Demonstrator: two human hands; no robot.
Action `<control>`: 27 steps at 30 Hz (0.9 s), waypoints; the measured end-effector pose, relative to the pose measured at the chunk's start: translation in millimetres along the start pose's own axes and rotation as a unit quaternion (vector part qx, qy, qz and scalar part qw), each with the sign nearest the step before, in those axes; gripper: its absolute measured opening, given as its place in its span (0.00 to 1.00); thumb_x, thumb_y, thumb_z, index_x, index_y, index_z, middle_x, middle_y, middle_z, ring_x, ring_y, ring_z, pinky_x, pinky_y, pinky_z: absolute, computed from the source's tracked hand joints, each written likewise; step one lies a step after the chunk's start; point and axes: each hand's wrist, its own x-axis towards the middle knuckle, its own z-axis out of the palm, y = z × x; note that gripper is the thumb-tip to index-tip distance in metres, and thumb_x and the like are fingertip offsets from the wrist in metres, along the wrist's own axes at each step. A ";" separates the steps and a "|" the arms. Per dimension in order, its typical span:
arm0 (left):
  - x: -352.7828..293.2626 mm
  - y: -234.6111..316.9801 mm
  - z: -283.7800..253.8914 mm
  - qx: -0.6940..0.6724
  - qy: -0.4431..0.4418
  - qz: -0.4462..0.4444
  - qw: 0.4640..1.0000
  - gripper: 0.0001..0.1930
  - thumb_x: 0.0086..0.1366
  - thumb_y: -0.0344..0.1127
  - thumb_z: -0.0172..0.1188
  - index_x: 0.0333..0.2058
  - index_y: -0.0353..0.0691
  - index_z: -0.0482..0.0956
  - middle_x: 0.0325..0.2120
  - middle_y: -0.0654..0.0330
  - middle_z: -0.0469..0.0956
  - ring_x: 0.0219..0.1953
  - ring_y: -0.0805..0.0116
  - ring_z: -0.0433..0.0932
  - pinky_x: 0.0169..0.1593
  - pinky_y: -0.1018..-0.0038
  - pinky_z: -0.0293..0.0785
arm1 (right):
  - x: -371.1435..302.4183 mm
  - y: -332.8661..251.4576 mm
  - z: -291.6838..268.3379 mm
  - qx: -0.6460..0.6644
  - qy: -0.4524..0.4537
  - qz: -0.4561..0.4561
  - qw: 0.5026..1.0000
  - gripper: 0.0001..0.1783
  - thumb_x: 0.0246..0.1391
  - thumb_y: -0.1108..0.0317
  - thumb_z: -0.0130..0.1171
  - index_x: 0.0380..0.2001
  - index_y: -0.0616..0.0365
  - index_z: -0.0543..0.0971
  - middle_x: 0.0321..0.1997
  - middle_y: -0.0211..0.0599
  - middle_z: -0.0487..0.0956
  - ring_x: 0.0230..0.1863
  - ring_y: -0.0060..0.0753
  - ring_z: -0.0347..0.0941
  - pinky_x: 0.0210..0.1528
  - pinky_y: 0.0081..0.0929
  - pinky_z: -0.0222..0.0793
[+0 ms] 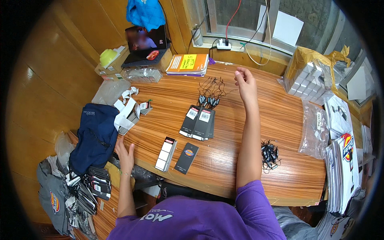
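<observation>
My right hand (pixel 245 83) is raised over the far middle of the table, its fingers bent and drawn together. What they pinch, if anything, is too small to make out. Left of it lies a fan of black hang tags (pixel 203 125) with white stickers, their black strings (pixel 212 89) spread toward the window. At the table's left edge my left hand (pixel 125 156) has its fingers apart and holds nothing. Between my arms rest a stack of tags with white panels (pixel 165 155) and a single black tag (pixel 187 158). A heap of black strings (pixel 270 155) sits right of my right forearm.
A navy bag (pixel 94 136) and bundles of black tags (pixel 98 182) crowd the left. At the back stand a screen device (pixel 147 42) and notebooks (pixel 187 65). Small white boxes in yellow plastic (pixel 307 80), a clear bag (pixel 313 128) and stacked printed packs (pixel 340 172) line the right.
</observation>
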 end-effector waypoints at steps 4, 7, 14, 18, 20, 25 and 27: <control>-21.6 -25.1 32.4 0.105 -0.004 0.004 0.994 0.29 0.61 0.47 0.51 0.56 0.36 0.59 0.57 0.43 0.54 0.60 0.45 0.50 0.61 0.57 0.44 | -36.8 -90.8 -12.4 0.154 -0.087 -0.063 0.982 0.15 0.55 0.66 0.51 0.44 0.62 0.73 0.29 0.28 0.72 0.30 0.19 0.66 0.34 0.18 0.65; -23.1 -19.5 28.7 0.094 -0.005 -0.020 0.995 0.27 0.61 0.46 0.50 0.56 0.38 0.61 0.58 0.45 0.54 0.60 0.46 0.49 0.62 0.56 0.43 | -77.3 -139.2 -16.6 0.213 -0.166 -0.120 0.955 0.14 0.56 0.66 0.50 0.44 0.62 0.73 0.31 0.27 0.71 0.34 0.18 0.66 0.37 0.18 0.64; -20.6 -8.0 29.6 0.075 -0.009 -0.039 0.996 0.26 0.62 0.45 0.50 0.56 0.39 0.62 0.59 0.47 0.53 0.61 0.47 0.48 0.62 0.57 0.42 | -147.7 -197.8 -26.0 0.141 -0.301 -0.292 0.897 0.17 0.47 0.61 0.53 0.31 0.68 0.78 0.25 0.44 0.76 0.26 0.35 0.71 0.31 0.27 0.65; -24.6 -14.2 29.1 0.086 -0.003 -0.039 0.996 0.26 0.61 0.45 0.50 0.55 0.39 0.62 0.58 0.46 0.54 0.61 0.46 0.48 0.62 0.57 0.42 | -169.0 -204.5 -16.9 0.257 -0.293 -0.407 0.826 0.11 0.50 0.66 0.52 0.25 0.63 0.76 0.24 0.40 0.76 0.27 0.34 0.72 0.29 0.33 0.66; -34.5 -22.1 26.2 0.091 0.012 -0.032 0.995 0.25 0.61 0.44 0.50 0.54 0.38 0.63 0.57 0.45 0.56 0.60 0.46 0.50 0.61 0.57 0.43 | -182.1 -200.9 -16.4 0.351 -0.322 -0.394 0.786 0.10 0.52 0.65 0.50 0.23 0.60 0.73 0.27 0.36 0.76 0.29 0.32 0.72 0.31 0.33 0.66; -20.0 -18.8 38.2 0.103 0.025 0.013 0.994 0.24 0.61 0.43 0.51 0.53 0.38 0.64 0.55 0.45 0.59 0.59 0.45 0.53 0.61 0.56 0.45 | -201.1 -210.5 -45.2 0.318 -0.327 -0.441 0.773 0.15 0.58 0.59 0.45 0.41 0.57 0.74 0.41 0.46 0.75 0.41 0.41 0.73 0.45 0.43 0.67; -23.8 -20.9 37.0 0.106 0.023 0.006 0.994 0.24 0.61 0.43 0.51 0.53 0.38 0.64 0.55 0.45 0.59 0.59 0.45 0.52 0.61 0.56 0.45 | -207.2 -204.6 -27.4 0.339 -0.251 -0.492 0.761 0.18 0.59 0.59 0.43 0.43 0.58 0.75 0.42 0.48 0.76 0.42 0.42 0.74 0.45 0.44 0.68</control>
